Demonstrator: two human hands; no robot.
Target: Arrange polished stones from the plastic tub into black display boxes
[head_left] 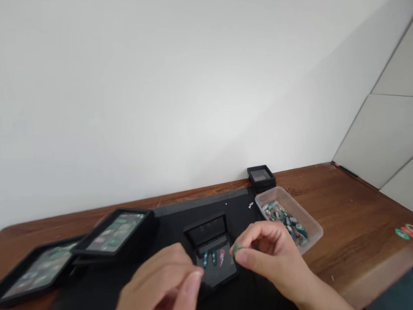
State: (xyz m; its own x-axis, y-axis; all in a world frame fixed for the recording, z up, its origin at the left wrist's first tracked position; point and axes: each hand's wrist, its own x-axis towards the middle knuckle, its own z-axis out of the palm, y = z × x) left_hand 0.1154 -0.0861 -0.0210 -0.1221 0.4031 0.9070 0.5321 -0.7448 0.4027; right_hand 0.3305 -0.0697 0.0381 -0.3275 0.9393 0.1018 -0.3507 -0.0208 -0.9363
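My right hand (270, 256) pinches a small green press-on nail (237, 249) between thumb and forefinger, just right of an open black case (219, 275). In the case's base lie two dark teal press-on nails (209, 259) and a pink one (222, 257), side by side. The case's lid (207, 230) is tilted up at the back. My left hand (164, 280) hovers over the front left of the case, thumb against curled fingers. Whatever it may hold is hidden from view.
A clear plastic tub (309, 222) of loose nails stands right of the case. Behind it are stacked small black cases (261, 175). Filled black cases with clear windows (117, 231) overlap at left on the black mat (177, 226). Round stickers (407, 231) mark the wooden table's (347, 205) right edge.
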